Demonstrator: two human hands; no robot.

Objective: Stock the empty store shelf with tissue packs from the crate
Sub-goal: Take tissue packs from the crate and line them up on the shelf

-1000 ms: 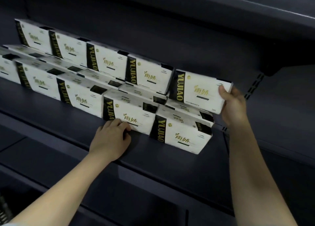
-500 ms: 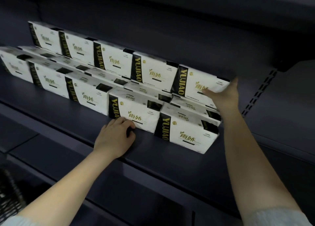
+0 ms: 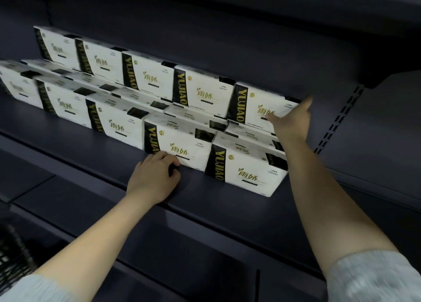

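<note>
The right hand, fingers straight, lies against the front of the rightmost upper tissue pack, which stands on lower packs at the end of the back row. The left hand rests on the dark shelf, fingers curled (whether they grip, I cannot tell) at the bottom edge of a front-row pack.

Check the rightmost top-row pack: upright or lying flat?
Upright. The pack stands on the flat packs below, its front facing out; the right hand touches it.
</note>
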